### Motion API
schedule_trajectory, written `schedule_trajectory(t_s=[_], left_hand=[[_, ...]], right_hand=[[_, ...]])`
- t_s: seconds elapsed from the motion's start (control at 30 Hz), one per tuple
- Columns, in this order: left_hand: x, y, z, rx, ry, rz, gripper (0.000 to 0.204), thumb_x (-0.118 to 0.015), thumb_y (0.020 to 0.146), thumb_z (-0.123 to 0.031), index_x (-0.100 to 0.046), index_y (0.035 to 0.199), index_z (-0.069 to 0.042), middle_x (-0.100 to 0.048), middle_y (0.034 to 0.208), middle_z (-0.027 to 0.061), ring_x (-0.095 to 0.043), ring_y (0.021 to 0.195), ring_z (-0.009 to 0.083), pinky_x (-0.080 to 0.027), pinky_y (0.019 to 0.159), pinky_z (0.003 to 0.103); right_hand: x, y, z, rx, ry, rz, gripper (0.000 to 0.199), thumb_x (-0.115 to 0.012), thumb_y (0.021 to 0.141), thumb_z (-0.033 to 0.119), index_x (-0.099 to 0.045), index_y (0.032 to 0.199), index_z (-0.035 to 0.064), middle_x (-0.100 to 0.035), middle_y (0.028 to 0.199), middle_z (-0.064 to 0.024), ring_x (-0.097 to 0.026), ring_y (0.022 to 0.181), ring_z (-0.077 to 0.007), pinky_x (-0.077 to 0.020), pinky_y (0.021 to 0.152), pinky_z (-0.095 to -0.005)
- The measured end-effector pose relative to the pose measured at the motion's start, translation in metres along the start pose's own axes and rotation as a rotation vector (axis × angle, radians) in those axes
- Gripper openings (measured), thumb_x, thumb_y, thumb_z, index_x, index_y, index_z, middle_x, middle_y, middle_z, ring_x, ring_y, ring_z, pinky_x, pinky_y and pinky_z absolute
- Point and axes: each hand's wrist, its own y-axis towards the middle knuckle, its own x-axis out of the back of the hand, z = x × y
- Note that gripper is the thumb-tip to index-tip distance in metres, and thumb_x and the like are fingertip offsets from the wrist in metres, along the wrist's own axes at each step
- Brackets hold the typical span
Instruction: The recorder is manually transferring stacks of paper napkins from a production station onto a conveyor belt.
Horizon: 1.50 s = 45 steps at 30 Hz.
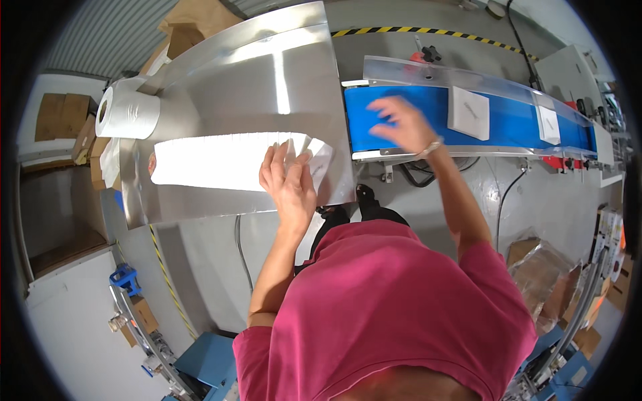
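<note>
A long row of thin white square packets (210,162), standing on edge and packed together, lies on the steel table (234,110). My left hand (291,184) curls over the row's right end, its fingers gripping the white packets there. The endmost packet (321,164) tilts away from the others at the table's right side. Over the near end of the blue conveyor belt (428,103), my right hand (404,127) hovers with fingers apart and nothing in it, slightly blurred. Farther along the belt lie two white packets: a nearer one (468,113) and a farther one (548,125).
A white roll (130,110) sits at the table's left edge. Clear guard rails (428,69) flank the belt. Cardboard boxes (60,117) stand at the left, and cables (508,190) hang below the conveyor. Yellow-black tape (428,30) marks the floor behind.
</note>
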Motion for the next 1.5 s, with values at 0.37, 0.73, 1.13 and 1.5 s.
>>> schedule_trajectory(t_s=[0.37,0.73,1.13,1.5], left_hand=[[0.002,0.002,-0.003,0.047,-0.054,-0.001,0.034,-0.063,0.076,0.004,-0.067,0.106,-0.011,-0.048,0.131,0.0142,-0.040,0.126,0.0386,-0.030,0.103,0.048],[0.003,-0.002,0.003,-0.065,0.004,0.047,0.032,-0.064,0.076,0.003,-0.069,0.105,-0.010,-0.047,0.131,0.0145,-0.040,0.126,0.0389,-0.033,0.103,0.048],[0.005,-0.001,0.001,-0.079,-0.019,0.060,0.032,-0.065,0.077,0.002,-0.069,0.106,-0.010,-0.047,0.131,0.0153,-0.040,0.126,0.0394,-0.034,0.103,0.048],[0.004,-0.001,0.004,-0.065,-0.024,0.055,0.033,-0.065,0.077,0.003,-0.069,0.106,-0.011,-0.047,0.131,0.0147,-0.040,0.125,0.0391,-0.033,0.103,0.048]], right_hand=[[-0.068,0.033,0.024,-0.007,0.236,0.431,0.050,-0.075,0.077,0.024,-0.056,0.121,0.0108,-0.059,0.116,-0.0039,-0.056,0.106,-0.0186,-0.0467,0.087,-0.0351],[-0.067,0.034,0.029,0.001,0.259,0.411,0.052,-0.078,0.074,0.020,-0.054,0.119,0.0111,-0.059,0.113,-0.0024,-0.056,0.101,-0.0175,-0.0469,0.086,-0.0341],[-0.074,0.035,0.025,0.055,0.307,0.433,0.047,-0.076,0.074,0.013,-0.056,0.116,0.0095,-0.057,0.110,-0.0031,-0.056,0.097,-0.0171,-0.0478,0.086,-0.0321],[-0.075,0.025,0.030,-0.009,0.325,0.294,0.043,-0.078,0.075,0.018,-0.057,0.111,0.0082,-0.059,0.108,-0.0021,-0.057,0.094,-0.0157,-0.0473,0.082,-0.0316]])
